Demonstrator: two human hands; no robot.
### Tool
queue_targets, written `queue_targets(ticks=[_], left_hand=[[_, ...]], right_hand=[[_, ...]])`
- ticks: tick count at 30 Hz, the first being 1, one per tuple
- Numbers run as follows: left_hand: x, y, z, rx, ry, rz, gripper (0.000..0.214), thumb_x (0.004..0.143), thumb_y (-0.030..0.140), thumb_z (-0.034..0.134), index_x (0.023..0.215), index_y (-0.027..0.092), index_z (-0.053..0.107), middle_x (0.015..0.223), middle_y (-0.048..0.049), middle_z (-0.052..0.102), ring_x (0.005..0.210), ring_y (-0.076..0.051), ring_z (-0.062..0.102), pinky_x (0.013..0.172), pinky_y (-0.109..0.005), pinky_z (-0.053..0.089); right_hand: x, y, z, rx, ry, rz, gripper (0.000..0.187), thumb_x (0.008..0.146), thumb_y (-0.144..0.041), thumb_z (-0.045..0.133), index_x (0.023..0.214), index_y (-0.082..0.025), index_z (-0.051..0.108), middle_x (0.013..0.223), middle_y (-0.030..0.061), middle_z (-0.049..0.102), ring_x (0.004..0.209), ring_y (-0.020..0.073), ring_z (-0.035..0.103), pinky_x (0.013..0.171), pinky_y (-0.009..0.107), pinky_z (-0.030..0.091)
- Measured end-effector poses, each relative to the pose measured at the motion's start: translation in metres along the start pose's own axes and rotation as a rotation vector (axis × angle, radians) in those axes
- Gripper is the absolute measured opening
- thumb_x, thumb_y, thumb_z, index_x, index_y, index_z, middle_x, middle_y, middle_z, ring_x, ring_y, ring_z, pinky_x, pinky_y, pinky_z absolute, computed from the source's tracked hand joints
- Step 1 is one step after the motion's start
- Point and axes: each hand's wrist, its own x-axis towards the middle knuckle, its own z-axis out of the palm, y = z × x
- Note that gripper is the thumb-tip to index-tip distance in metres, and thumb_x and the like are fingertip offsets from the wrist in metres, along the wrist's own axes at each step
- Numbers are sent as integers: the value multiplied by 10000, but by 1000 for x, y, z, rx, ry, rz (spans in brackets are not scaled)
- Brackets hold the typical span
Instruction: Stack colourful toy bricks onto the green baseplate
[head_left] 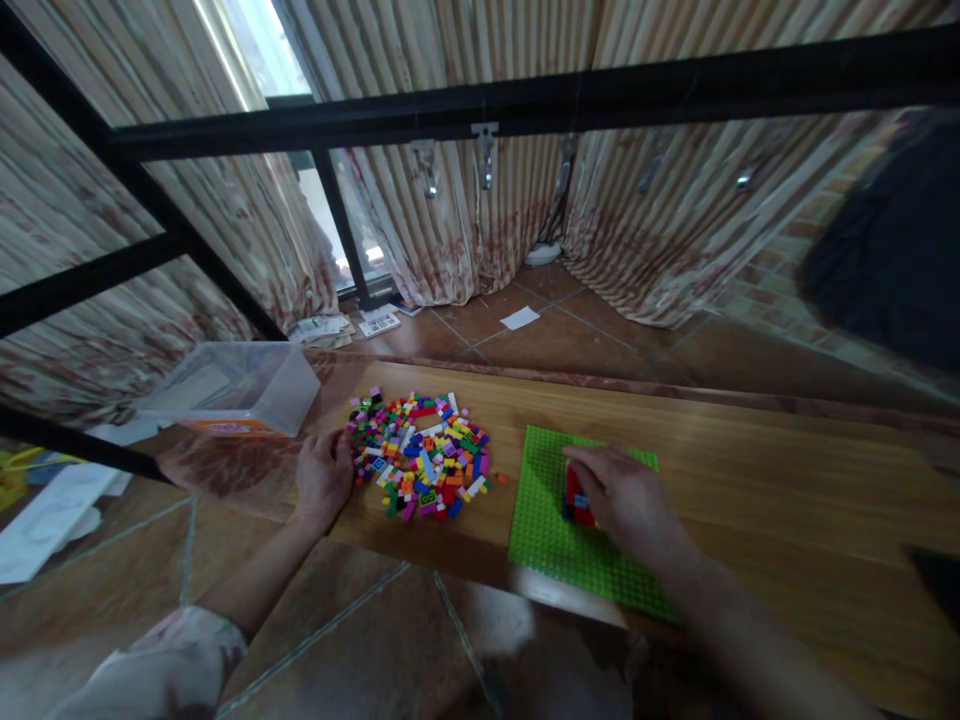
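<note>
A green studded baseplate (547, 530) lies on the wooden table (750, 480) near its front edge. My right hand (626, 495) rests on the plate with its fingers closed over a small stack of red and blue bricks (574, 498). A pile of many small coloured bricks (420, 455) is spread to the left of the plate. My left hand (324, 475) lies at the left edge of that pile, fingers curled and touching the nearest bricks; whether it holds one is hidden.
A clear plastic box (240, 388) with an orange label lies tipped at the table's left end. Black metal bars (525, 100) cross the view above. Curtains and a tiled floor with scattered papers (520, 318) lie beyond the table.
</note>
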Motion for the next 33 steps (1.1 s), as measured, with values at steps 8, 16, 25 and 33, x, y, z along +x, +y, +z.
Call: queue_targets(ticks=[8,16,25,33], left_hand=[[1,-2,1,-24,-14,37,347,885,340,397,1013,159,663,962,-104,618,985,-248,560,899,-362,442],[2,-3,2,-16,-12,54,354,886,339,391,1023,158,663,967,-108,623,970,-243,568,874,-359,453],[3,-2,1,-1,-28,61,391,895,383,373,1032,157,661,979,-112,627,989,-250,559,886,-364,452],[5,-3,1,39,-39,79,398,881,360,367,1048,149,661,979,-121,627,979,-261,571,884,-378,461]], right_hand=[[17,-71,39,-68,-330,-18,187,904,-205,463,957,-190,642,921,77,643,872,186,599,740,272,462],[21,-71,53,-98,-334,37,232,916,-157,402,874,-156,630,914,103,638,876,211,609,737,295,461],[17,-14,-12,313,-45,271,211,873,-254,474,870,-227,683,873,22,723,776,157,661,736,262,481],[-9,47,-17,240,-70,438,277,830,-272,466,905,-206,725,861,44,739,756,200,680,699,306,514]])
